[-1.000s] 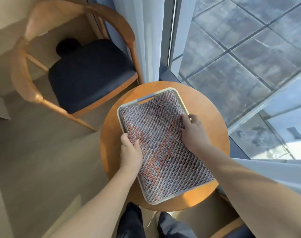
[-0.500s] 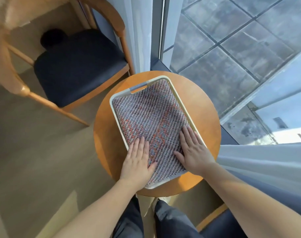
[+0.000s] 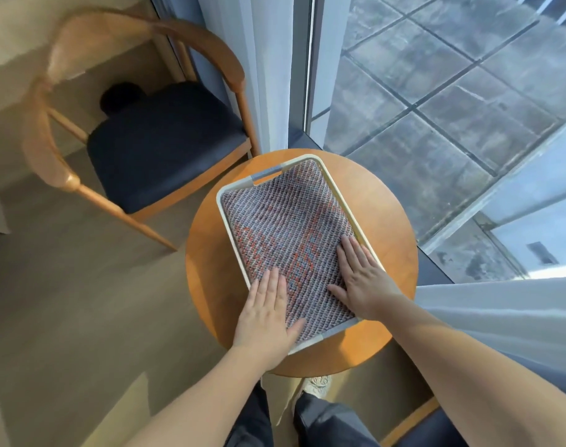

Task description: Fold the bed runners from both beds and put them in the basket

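Note:
A folded bed runner (image 3: 284,230), woven grey with orange patterning, fills a cream rectangular basket (image 3: 334,185) with grey handles. The basket stands on a small round wooden table (image 3: 384,221). My left hand (image 3: 265,314) lies flat, fingers together, on the near left corner of the runner and over the basket's rim. Flat on the near right part of the runner rests my right hand (image 3: 362,279), its fingers pointing away from me. Neither hand grips anything.
A wooden armchair (image 3: 165,143) with a dark blue seat stands to the left behind the table. White curtains (image 3: 268,69) and a floor-length window are behind and right. Another blue seat edge (image 3: 436,427) is at the bottom right. My legs and a shoe are below the table.
One second ago both hands gripped the runner's side edges mid-basket. They slid toward me and flattened on its near end. Since half a second ago they have hardly moved.

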Action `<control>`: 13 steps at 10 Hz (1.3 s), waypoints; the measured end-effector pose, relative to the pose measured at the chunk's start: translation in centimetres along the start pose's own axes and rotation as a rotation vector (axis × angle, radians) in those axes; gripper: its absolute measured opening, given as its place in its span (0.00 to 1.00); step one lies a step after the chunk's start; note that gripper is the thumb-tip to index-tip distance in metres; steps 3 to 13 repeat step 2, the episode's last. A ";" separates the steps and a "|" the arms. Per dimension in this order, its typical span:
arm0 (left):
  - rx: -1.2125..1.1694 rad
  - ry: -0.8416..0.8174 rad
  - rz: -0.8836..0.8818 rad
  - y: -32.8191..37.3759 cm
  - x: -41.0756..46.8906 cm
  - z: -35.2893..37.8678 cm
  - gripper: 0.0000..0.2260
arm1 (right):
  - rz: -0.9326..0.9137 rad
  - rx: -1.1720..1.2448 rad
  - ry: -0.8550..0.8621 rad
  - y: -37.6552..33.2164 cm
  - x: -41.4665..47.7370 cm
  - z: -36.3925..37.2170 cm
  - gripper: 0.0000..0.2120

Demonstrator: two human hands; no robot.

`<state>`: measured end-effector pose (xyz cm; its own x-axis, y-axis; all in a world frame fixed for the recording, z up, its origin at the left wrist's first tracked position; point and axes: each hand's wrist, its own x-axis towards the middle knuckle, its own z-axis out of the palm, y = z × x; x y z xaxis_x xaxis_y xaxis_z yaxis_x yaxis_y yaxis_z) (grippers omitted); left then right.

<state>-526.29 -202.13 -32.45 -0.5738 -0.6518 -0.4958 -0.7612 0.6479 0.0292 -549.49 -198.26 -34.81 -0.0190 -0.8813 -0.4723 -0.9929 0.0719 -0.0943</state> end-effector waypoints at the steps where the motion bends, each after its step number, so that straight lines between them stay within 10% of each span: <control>1: -0.015 0.017 -0.033 -0.7 -0.4 -1.3 0.36 | -0.023 -0.014 0.030 0.0 0.0 0.0 0.41; 13: -0.020 0.064 -0.068 -2.4 -1.0 -3.7 0.35 | 0.028 -0.011 0.055 -0.2 -1.1 -1.4 0.41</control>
